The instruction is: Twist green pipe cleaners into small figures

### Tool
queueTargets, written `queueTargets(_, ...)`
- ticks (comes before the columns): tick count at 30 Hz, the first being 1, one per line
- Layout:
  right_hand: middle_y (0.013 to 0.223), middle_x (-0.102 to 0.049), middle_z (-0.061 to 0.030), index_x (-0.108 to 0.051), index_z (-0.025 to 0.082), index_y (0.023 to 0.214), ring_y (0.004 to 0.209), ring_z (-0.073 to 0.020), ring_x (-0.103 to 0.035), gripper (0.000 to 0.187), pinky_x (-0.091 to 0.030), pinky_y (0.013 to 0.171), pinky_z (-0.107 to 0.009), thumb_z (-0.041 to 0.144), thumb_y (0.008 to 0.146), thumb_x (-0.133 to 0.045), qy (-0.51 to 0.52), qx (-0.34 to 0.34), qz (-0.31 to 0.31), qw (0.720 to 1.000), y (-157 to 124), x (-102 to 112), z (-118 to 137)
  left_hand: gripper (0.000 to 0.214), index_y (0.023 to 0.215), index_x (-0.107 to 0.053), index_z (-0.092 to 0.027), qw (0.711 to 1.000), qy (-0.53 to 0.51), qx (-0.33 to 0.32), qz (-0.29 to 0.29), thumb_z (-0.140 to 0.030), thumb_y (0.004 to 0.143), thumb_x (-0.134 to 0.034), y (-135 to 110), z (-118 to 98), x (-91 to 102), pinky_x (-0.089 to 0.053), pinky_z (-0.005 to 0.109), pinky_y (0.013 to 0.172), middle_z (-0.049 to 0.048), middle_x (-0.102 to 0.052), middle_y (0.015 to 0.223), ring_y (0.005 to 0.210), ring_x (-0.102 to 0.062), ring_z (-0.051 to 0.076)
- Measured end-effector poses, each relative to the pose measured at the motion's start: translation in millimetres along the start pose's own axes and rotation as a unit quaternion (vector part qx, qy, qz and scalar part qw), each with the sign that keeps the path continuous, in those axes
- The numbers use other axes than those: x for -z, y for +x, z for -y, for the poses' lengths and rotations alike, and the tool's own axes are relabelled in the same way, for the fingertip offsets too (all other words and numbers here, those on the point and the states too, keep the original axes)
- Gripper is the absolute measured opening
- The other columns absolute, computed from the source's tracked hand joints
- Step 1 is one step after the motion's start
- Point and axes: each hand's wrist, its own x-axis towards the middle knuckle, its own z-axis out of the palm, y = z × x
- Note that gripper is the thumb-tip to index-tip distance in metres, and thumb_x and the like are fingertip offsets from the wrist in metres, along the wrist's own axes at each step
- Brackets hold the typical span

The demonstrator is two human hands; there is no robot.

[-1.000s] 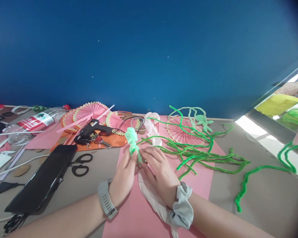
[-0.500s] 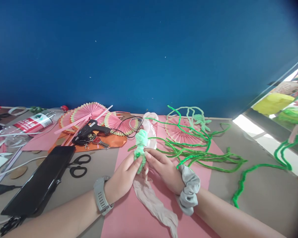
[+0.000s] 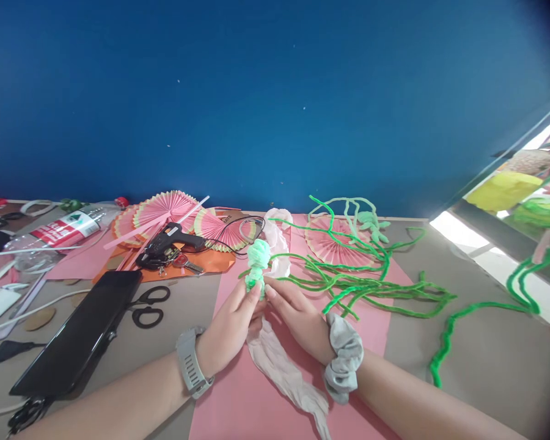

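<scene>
My left hand [image 3: 229,327] and my right hand [image 3: 296,315] meet above a pink paper sheet [image 3: 252,403], fingers pinched together on a small pale green fuzzy bundle [image 3: 258,264] held upright. A strip of beige sheer fabric [image 3: 284,376] hangs from the bundle's base and trails down over the pink sheet between my wrists. A grey watch is on my left wrist, a grey scrunchie on my right.
Green pipe cleaners [image 3: 371,287] sprawl to the right. Pink paper fans [image 3: 169,211], a black glue gun [image 3: 172,239], black scissors [image 3: 149,305], a long black case [image 3: 80,333] and a plastic bottle [image 3: 59,232] lie left. A blue wall rises behind the table.
Both hands lifted the green bundle off the pink sheet and brought it upright; the beige fabric came out from under my right hand and now trails below.
</scene>
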Motion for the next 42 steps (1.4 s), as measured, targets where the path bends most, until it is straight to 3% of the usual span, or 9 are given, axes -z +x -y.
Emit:
queueTargets(3, 0.113, -0.061, -0.0018, -0.059, 0.025, 0.111, 0.109, -0.0191, -0.052, 0.030, -0.040, 0.096, -0.033, 0.035, 0.086, -0.045, -0.002, 0.016, 0.003, 1.000, -1, -2, -3, 0.039, 0.119, -0.047, -0.024, 0.999, 0.046, -0.007, -0.028, -0.044, 0.086, -0.039, 1, 0, 2.3, -0.047, 0.030, 0.079, 0.0037, -0.062, 0.097, 0.096, -0.057, 0.020)
queueTargets(6, 0.107, -0.063, -0.0028, -0.058, 0.024, 0.111, 0.104, -0.0190, -0.055, 0.030, -0.043, 0.092, -0.033, 0.033, 0.087, -0.044, -0.006, 0.027, -0.004, 1.000, 2, -1, -6, 0.038, 0.119, -0.049, -0.026, 0.994, 0.102, -0.034, -0.035, -0.042, 0.086, -0.040, 1, -2, 4.1, -0.037, 0.033, 0.099, 0.0026, -0.055, 0.120, 0.121, -0.041, 0.021)
queueTargets(10, 0.105, -0.059, -0.0044, -0.060, 0.023, 0.101, 0.102, -0.0180, -0.054, 0.023, -0.046, 0.085, -0.030, 0.031, 0.086, -0.046, -0.044, 0.078, -0.017, 0.996, 10, 8, -8, 0.038, 0.122, -0.048, -0.027, 0.990, 0.135, -0.046, 0.008, -0.040, 0.088, -0.037, 0, -6, 5.3, -0.030, 0.034, 0.105, -0.0008, -0.044, 0.133, 0.130, -0.027, 0.021)
queueTargets(15, 0.095, -0.056, -0.0043, -0.054, 0.020, 0.095, 0.084, -0.0150, -0.055, 0.019, -0.047, 0.071, -0.026, 0.034, 0.082, -0.051, -0.085, 0.074, -0.029, 0.993, 12, 16, -5, 0.036, 0.120, -0.049, -0.025, 0.989, 0.124, -0.059, 0.049, -0.037, 0.088, -0.036, 4, -6, 7.6, -0.045, 0.032, 0.092, 0.0027, -0.054, 0.122, 0.114, -0.048, 0.021)
queueTargets(22, 0.082, -0.057, -0.0006, -0.051, 0.019, 0.087, 0.068, -0.0124, -0.054, 0.016, -0.046, 0.063, -0.026, 0.034, 0.080, -0.050, -0.079, -0.011, 0.021, 0.997, 17, 17, 0, 0.034, 0.119, -0.043, -0.023, 0.986, 0.129, -0.099, -0.032, -0.038, 0.089, -0.034, 1, -2, 7.0, -0.051, 0.026, 0.070, 0.0050, -0.058, 0.109, 0.087, -0.059, 0.016)
queueTargets(26, 0.075, -0.057, -0.0005, -0.053, 0.018, 0.078, 0.068, -0.0140, -0.055, 0.015, -0.045, 0.062, -0.027, 0.032, 0.075, -0.056, -0.152, -0.014, 0.011, 0.988, 32, 39, 12, 0.029, 0.114, -0.039, -0.024, 0.978, 0.140, -0.120, -0.094, -0.038, 0.090, -0.031, 1, 4, 6.4, -0.047, 0.025, 0.068, 0.0035, -0.056, 0.100, 0.078, -0.055, 0.013)
queueTargets(34, 0.083, -0.062, -0.0045, -0.055, 0.015, 0.087, 0.076, -0.0154, -0.059, 0.015, -0.049, 0.068, -0.027, 0.027, 0.078, -0.058, -0.172, -0.021, -0.062, 0.983, 116, 111, 15, 0.020, 0.086, -0.046, -0.020, 0.970, 0.200, -0.129, -0.043, -0.034, 0.090, -0.032, 8, 11, 9.1, -0.039, 0.023, 0.057, -0.0020, -0.051, 0.069, 0.057, -0.047, 0.010)
queueTargets(38, 0.103, -0.058, -0.0061, -0.054, 0.014, 0.105, 0.086, -0.0157, -0.058, 0.023, -0.049, 0.074, -0.035, 0.027, 0.086, -0.050, -0.211, -0.037, -0.069, 0.974, 161, 114, -7, 0.020, 0.085, -0.048, -0.019, 0.965, 0.219, -0.135, -0.044, -0.034, 0.089, -0.035, 9, 11, 9.8, -0.040, 0.023, 0.057, -0.0018, -0.052, 0.067, 0.058, -0.050, 0.011)
queueTargets(42, 0.113, -0.054, -0.0073, -0.052, 0.017, 0.111, 0.093, -0.0178, -0.056, 0.027, -0.048, 0.078, -0.038, 0.029, 0.087, -0.048, -0.253, -0.025, -0.094, 0.962, 180, 102, -24, 0.023, 0.085, -0.048, -0.019, 0.968, 0.209, -0.133, -0.039, -0.037, 0.088, -0.034, 9, 10, 9.1, -0.041, 0.024, 0.057, -0.0016, -0.052, 0.066, 0.056, -0.052, 0.011)
